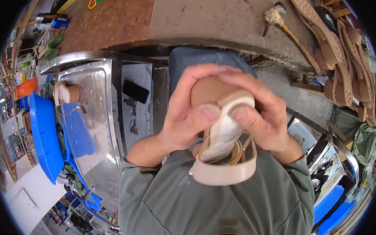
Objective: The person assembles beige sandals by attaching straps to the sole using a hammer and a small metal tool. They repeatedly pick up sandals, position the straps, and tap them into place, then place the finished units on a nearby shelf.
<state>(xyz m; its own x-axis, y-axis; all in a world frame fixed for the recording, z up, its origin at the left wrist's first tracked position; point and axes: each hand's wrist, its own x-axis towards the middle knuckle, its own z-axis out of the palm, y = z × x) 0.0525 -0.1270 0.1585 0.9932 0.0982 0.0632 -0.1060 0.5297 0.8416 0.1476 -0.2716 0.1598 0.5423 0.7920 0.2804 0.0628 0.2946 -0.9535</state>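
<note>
A beige sandal (226, 134) with a pale insole and a strap with a small buckle is held up in front of my chest. My left hand (191, 104) wraps round one side of its rounded tan end, thumb pressed near the insole's edge. On the other side my right hand (259, 108) grips it, its thumb on the pale insole. The fingers of both hands curl over the far side, where their tips are partly hidden. The loop of the strap hangs toward my shirt.
Ahead lies a worn workbench (192, 16) with a hammer (291, 33) at right. Several tan shoe soles (318, 27) are piled beyond it. On the left, a metal tray (100, 134) bears another sandal (67, 93); a black phone (135, 91) and a blue basin (44, 136) are nearby.
</note>
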